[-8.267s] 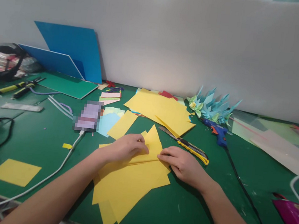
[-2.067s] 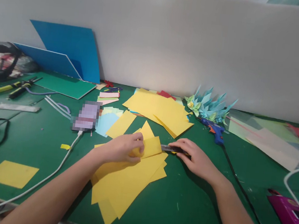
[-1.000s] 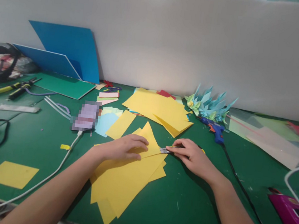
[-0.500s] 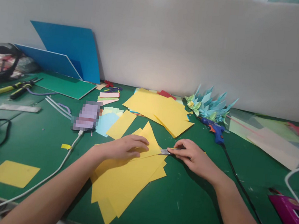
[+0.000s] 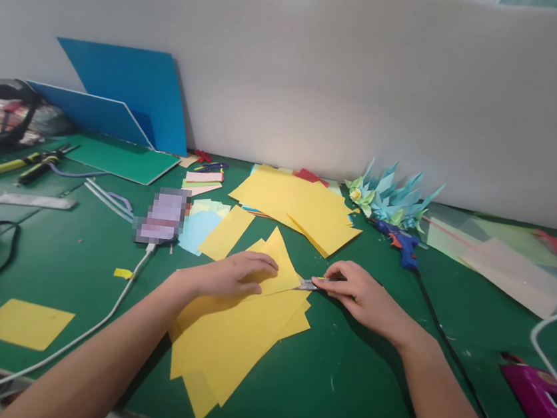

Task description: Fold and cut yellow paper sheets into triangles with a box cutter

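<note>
From the head view, the only one here, I see two bare hands meeting over a fan of yellow sheets [image 5: 227, 344] on a green counter [image 5: 353, 392]. The left hand [image 5: 235, 274] lies palm down on the top sheet, fingers a little spread and gripping nothing, so far as I can tell. The right hand [image 5: 354, 291], just beyond the sheets' right edge, pinches a slim cutter knife [image 5: 307, 284] between thumb and fingers; its handle is mostly hidden. The metal end touches or nearly touches the yellow where a straight line crosses the top sheet and runs back toward the left hand. Whether that line is a crease or a loose edge, I can't make out.

Beyond both hands lies a wide pile of yellow paper [image 5: 284, 196]; past the right hand sit a blue glue gun [image 5: 407, 247] and a spiky blue paper ornament [image 5: 390, 198]. Well to the left of the left hand, and nearer the person, is a lone yellow card [image 5: 24, 324].

I'd call this the start of a cut along that line, with the paper not yet parted. The next move seems to call for firm, flat pressure from the left hand, fingertips clear of the line, and a slow, level draw of the blade by the right.
</note>
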{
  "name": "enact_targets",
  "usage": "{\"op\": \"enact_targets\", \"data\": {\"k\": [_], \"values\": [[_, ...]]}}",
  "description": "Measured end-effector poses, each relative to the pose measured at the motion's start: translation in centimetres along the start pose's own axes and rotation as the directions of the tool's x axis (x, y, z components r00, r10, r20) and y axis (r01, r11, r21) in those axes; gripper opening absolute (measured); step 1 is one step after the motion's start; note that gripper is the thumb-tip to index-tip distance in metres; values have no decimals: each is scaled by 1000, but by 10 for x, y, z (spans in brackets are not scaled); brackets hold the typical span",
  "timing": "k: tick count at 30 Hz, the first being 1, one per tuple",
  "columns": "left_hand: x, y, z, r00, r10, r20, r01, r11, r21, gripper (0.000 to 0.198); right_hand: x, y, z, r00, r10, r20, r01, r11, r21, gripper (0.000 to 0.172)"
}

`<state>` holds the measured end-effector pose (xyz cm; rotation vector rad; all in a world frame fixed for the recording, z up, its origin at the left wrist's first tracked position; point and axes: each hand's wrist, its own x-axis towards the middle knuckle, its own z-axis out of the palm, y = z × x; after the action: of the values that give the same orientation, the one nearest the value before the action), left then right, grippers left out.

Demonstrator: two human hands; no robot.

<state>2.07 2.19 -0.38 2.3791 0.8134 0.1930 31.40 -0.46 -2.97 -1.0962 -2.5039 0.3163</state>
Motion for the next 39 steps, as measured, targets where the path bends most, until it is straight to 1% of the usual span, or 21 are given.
{"op": "enact_targets", "data": {"k": [4, 11, 15, 18, 23, 29, 33, 37, 39], "values": [[-1, -2, 1, 1000, 14, -4, -14, 1000, -3, 35, 1, -2, 2, 1000, -18, -24, 17, 999, -40, 35], [-2, -5, 2, 1000, 3, 5, -3, 1000, 19, 37, 4, -6, 7, 999, -30, -21, 29, 999, -33, 35], [-3, -8, 3, 997, 68, -25, -67, 997, 24, 36, 7, -10, 10, 999, -45, -26, 44, 999, -27, 36], [-4, -11, 4, 995, 90, -35, -89, 996, 26, 37, 10, -12, 11, 998, -50, -30, 50, 999, -19, 36], [-3, -12, 5, 995, 88, -39, -88, 996, 26, 37, 9, -12, 9, 999, -51, 1, 51, 999, 19, 36], [-1, -10, 4, 996, 80, -31, -79, 996, 29, 36, 9, -13, 9, 998, -58, 4, 58, 998, 33, 35], [-2, -9, 4, 996, 80, -32, -80, 997, 17, 35, 13, -19, 10, 998, -49, 27, 46, 995, 94, 31], [-1, -8, 2, 995, 89, -33, -89, 996, 21, 35, 17, -24, 11, 999, -27, 19, 24, 984, 175, 20], [-1, -8, 2, 995, 98, -37, -97, 995, 23, 35, 18, -25, 11, 999, -43, 11, 40, 981, 188, 16]]}}
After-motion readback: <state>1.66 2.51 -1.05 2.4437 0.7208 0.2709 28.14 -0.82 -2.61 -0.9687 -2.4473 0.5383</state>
